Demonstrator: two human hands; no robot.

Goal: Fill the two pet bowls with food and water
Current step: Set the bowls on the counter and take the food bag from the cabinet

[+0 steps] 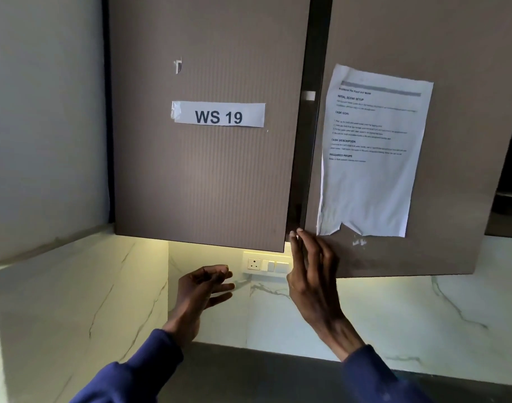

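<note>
Two brown wall cabinet doors fill the view. The left door (202, 170) carries a "WS 19" label (219, 114). The right door (440, 48) stands slightly ajar and bears a taped instruction sheet (371, 152). My right hand (312, 274) is raised with its fingertips on the lower left corner of the right door, at the dark gap between the doors. My left hand (204, 286) hovers below the left door, fingers apart, holding nothing. No pet bowls, food or water are in view.
A white wall socket and switch plate (267, 264) sits on the marble backsplash (408, 309) under the cabinets, lit by an under-cabinet strip. A dark countertop (249, 373) runs along the bottom. A pale wall (42, 126) closes the left side.
</note>
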